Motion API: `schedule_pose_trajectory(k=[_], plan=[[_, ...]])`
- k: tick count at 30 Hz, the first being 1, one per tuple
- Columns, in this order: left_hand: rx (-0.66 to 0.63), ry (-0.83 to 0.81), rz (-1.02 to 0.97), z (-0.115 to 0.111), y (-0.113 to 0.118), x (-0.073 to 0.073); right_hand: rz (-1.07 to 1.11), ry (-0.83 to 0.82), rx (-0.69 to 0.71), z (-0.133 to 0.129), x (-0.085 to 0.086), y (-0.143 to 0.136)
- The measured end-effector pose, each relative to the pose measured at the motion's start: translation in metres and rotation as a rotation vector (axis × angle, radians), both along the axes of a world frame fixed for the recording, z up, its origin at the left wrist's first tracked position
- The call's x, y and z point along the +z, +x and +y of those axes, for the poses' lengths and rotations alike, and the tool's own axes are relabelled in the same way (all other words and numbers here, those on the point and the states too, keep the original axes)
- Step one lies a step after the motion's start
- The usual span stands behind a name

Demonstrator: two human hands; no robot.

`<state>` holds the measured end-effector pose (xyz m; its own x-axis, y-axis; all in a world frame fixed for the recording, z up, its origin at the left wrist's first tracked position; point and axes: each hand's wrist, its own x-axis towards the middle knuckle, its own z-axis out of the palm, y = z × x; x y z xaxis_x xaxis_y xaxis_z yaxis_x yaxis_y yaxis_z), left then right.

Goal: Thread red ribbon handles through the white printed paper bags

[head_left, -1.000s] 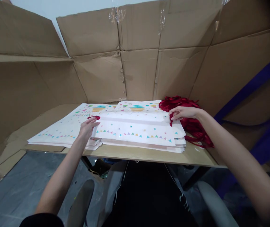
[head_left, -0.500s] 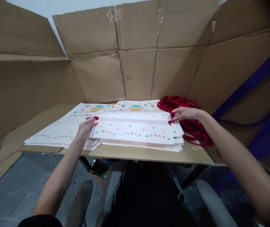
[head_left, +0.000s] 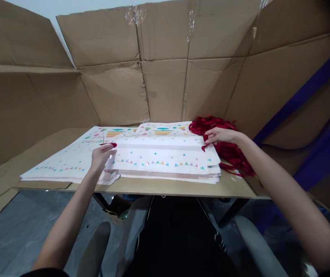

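A white printed sheet (head_left: 159, 156) with small stars and a row of coloured pennants lies on a stack of similar sheets. At its left edge my left hand (head_left: 101, 154) is closed on a dark red ribbon (head_left: 113, 145). My right hand (head_left: 217, 135) pinches red ribbon (head_left: 205, 141) at the sheet's upper right corner. Behind that hand is a tangled heap of dark red ribbons (head_left: 237, 156). Another stack of printed sheets (head_left: 63, 159) is on the left, partly behind my left hand.
Cardboard panels (head_left: 165, 88) stand behind and beside the wooden table (head_left: 165, 188). Purple ribbon or cloth (head_left: 300, 96) hangs at the right. Grey chair armrests (head_left: 95, 246) are below the table's front edge.
The whole view has shifted slightly, so things appear farther left. Both hands keep hold of the ribbon at the two sides of the sheet, with little change in their positions.
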<state>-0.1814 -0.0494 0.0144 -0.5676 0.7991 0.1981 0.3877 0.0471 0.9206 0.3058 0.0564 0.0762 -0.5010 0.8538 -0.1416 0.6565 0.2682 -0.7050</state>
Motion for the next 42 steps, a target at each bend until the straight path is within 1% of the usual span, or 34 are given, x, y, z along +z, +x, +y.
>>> schedule_pose_trajectory(k=[2,3,4,5,6,8,9,10,11,12,14,15,17,21,26,31,33,35,37,39,42], plan=[[0.077,-0.01,0.393,-0.006,0.018,0.002,-0.008,0.049,0.019,0.001,0.002,-0.003],[0.11,0.014,0.552,-0.01,0.034,0.002,-0.008,0.065,0.036,0.0,0.004,-0.005],[0.131,0.091,0.662,-0.012,0.053,0.002,-0.011,0.077,0.053,0.0,0.006,-0.008],[0.057,0.159,0.767,-0.014,0.076,0.001,-0.018,0.091,0.069,0.0,0.008,-0.01],[-0.097,0.211,0.859,-0.014,0.102,0.0,-0.03,0.106,0.078,0.0,0.009,-0.013],[-0.519,0.285,1.05,-0.011,0.156,-0.004,-0.053,0.135,0.086,0.0,0.011,-0.018],[-0.699,0.313,1.134,-0.006,0.182,-0.007,-0.054,0.145,0.088,0.0,0.011,-0.02],[-0.816,0.339,1.208,-0.001,0.205,-0.009,-0.049,0.151,0.095,0.001,0.011,-0.022],[-0.863,0.357,1.257,0.006,0.225,-0.012,-0.039,0.151,0.104,0.002,0.01,-0.023],[-0.872,0.359,1.281,0.013,0.241,-0.015,-0.023,0.147,0.108,0.003,0.008,-0.025],[-0.86,0.342,1.292,0.025,0.262,-0.021,0.006,0.145,0.103,0.008,0.004,-0.026],[-0.846,0.333,1.282,0.029,0.268,-0.025,0.015,0.147,0.099,0.01,0.002,-0.027],[-0.825,0.337,1.252,0.034,0.271,-0.032,0.022,0.158,0.099,0.015,-0.003,-0.028],[-0.8,0.399,1.212,0.034,0.267,-0.042,0.0,0.207,0.126,0.024,-0.01,-0.031],[-0.791,0.419,1.23,0.034,0.265,-0.042,-0.078,0.262,0.097,0.029,-0.013,-0.036],[-0.823,0.384,1.297,0.035,0.267,-0.039,-0.142,0.332,0.028,0.028,-0.017,-0.04],[-0.821,0.382,1.306,0.036,0.267,-0.038,-0.162,0.423,-0.052,0.022,-0.02,-0.042],[-0.822,0.39,1.308,0.036,0.267,-0.037,-0.173,0.58,-0.143,0.012,-0.023,-0.043],[-0.829,0.395,1.308,0.037,0.266,-0.036,-0.152,0.729,-0.184,-0.002,-0.026,-0.043],[-0.843,0.401,1.307,0.039,0.265,-0.036,-0.109,0.8,-0.166,-0.019,-0.03,-0.041],[-0.863,0.38,1.291,0.04,0.262,-0.034,-0.115,0.803,-0.106,-0.041,-0.041,-0.036]])
